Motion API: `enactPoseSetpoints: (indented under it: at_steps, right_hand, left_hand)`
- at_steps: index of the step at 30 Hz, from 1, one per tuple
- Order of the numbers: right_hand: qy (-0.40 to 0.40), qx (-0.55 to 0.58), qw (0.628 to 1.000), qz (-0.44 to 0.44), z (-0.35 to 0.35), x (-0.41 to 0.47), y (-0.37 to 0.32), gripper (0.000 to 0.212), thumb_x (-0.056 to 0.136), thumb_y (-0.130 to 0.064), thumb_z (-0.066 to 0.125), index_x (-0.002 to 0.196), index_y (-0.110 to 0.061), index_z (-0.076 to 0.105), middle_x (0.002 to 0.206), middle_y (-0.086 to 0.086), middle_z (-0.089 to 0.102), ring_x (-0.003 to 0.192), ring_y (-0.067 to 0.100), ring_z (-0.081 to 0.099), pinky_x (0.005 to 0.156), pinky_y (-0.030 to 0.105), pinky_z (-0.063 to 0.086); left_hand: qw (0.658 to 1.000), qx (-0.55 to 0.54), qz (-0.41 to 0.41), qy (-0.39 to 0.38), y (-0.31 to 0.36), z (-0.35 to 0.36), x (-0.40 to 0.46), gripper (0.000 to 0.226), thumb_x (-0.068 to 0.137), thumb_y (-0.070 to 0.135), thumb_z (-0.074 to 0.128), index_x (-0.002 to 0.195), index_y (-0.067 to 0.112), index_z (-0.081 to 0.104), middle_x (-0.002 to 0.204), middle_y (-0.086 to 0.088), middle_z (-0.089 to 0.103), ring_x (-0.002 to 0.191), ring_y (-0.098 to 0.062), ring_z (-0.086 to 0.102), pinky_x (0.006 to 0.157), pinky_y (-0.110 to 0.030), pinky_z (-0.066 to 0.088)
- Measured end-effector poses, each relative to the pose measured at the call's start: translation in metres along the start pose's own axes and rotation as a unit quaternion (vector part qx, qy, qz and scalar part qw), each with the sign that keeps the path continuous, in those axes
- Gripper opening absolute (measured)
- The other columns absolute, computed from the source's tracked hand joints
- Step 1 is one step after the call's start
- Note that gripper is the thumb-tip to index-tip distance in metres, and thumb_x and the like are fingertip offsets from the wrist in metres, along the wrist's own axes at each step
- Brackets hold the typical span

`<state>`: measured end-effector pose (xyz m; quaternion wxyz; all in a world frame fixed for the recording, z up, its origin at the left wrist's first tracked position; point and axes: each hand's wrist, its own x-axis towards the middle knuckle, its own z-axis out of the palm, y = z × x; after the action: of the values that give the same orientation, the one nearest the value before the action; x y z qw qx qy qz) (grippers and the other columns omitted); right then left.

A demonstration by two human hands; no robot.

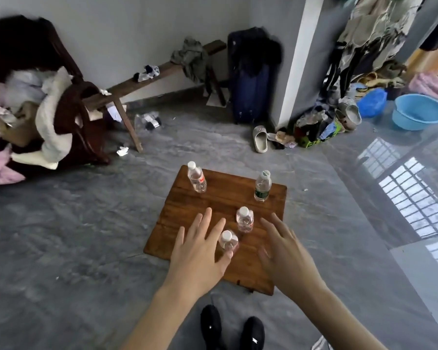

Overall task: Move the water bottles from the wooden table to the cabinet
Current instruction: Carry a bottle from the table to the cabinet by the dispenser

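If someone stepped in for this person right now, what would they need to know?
Left hand: open, fingers spread, beside the nearest bottle; contact unclear, not gripping.
Right hand: open, empty, above the near right part of the wooden table.
Bottles: all four stand upright on the table: the nearest one, the middle bottle, the red-labelled bottle at the far left, the green-labelled bottle at the far right.
Done: nothing moved yet.
Left: carry all four to the cabinet, which is not identifiable in this view.
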<state>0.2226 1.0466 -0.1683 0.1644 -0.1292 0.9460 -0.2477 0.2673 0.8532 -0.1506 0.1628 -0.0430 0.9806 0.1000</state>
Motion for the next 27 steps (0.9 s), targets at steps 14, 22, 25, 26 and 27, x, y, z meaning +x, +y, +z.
enactPoseSetpoints:
  at_steps: [14,22,25,26,27]
  right_hand:
    - [-0.124,0.010,0.987,0.103,0.176,0.080,0.070,0.058,0.097,-0.029,0.048,0.152,-0.025,0.029,0.164,-0.001,0.019,0.146,0.021,0.031,0.105,0.034,0.045]
    - [-0.140,0.078,0.975,0.154,0.259,0.123,0.106,0.049,0.098,-0.030,0.049,0.146,-0.020,0.042,0.152,0.002,0.042,0.138,0.020,0.041,0.107,0.033,0.040]
    - [-0.138,0.119,0.967,0.180,0.279,0.131,0.113,0.045,0.097,-0.034,0.048,0.140,-0.022,0.047,0.142,0.000,0.052,0.128,0.019,0.051,0.102,0.034,0.044]
    - [-0.141,0.129,0.964,0.187,0.283,0.133,0.115,0.044,0.097,-0.033,0.048,0.140,-0.022,0.048,0.142,0.000,0.053,0.127,0.019,0.052,0.104,0.035,0.045]
    - [-0.141,0.146,0.960,0.193,0.286,0.135,0.116,0.043,0.098,-0.031,0.047,0.140,-0.022,0.048,0.141,-0.001,0.054,0.127,0.018,0.052,0.105,0.036,0.045]
  left_hand:
    - [0.986,-0.144,-0.038,-0.076,-0.061,0.177,0.101,0.092,0.098,0.058,0.050,0.160,0.032,-0.014,0.171,0.001,-0.012,0.159,-0.019,0.001,0.128,-0.042,0.013]
    - [0.934,-0.350,-0.064,0.023,-0.068,0.263,0.142,0.100,0.077,0.048,0.083,0.154,0.027,0.023,0.159,0.007,0.033,0.146,-0.007,0.032,0.118,-0.029,0.035]
    - [0.913,-0.400,-0.061,0.049,-0.069,0.279,0.148,0.079,0.078,0.037,0.086,0.138,0.035,0.034,0.140,0.014,0.050,0.129,-0.001,0.048,0.104,-0.014,0.043]
    - [0.908,-0.411,-0.058,0.055,-0.070,0.280,0.150,0.074,0.078,0.036,0.086,0.132,0.039,0.036,0.134,0.016,0.054,0.123,0.000,0.053,0.098,-0.012,0.045]
    - [0.903,-0.422,-0.055,0.062,-0.071,0.279,0.152,0.071,0.077,0.035,0.087,0.127,0.041,0.038,0.129,0.018,0.057,0.120,0.000,0.056,0.095,-0.011,0.047]
